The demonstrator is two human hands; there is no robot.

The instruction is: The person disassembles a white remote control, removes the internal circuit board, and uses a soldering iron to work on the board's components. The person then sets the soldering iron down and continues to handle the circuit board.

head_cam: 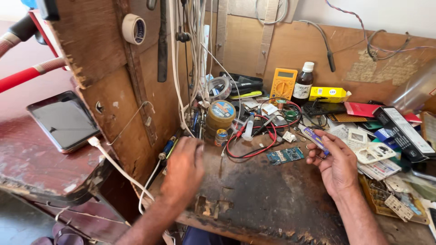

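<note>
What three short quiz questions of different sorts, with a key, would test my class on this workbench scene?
1. True or false: the right hand holds a small tube.
2. Which lies on the bench between the two hands? A) a blue circuit board B) a hammer C) a cup
3. What colour is the multimeter leaning against the back board?

Key
1. True; the fingers pinch the tube.
2. A; the blue circuit board lies flat between the hands, nearer the right one.
3. Yellow.

The left hand rests palm down near the bench's left edge.
</note>
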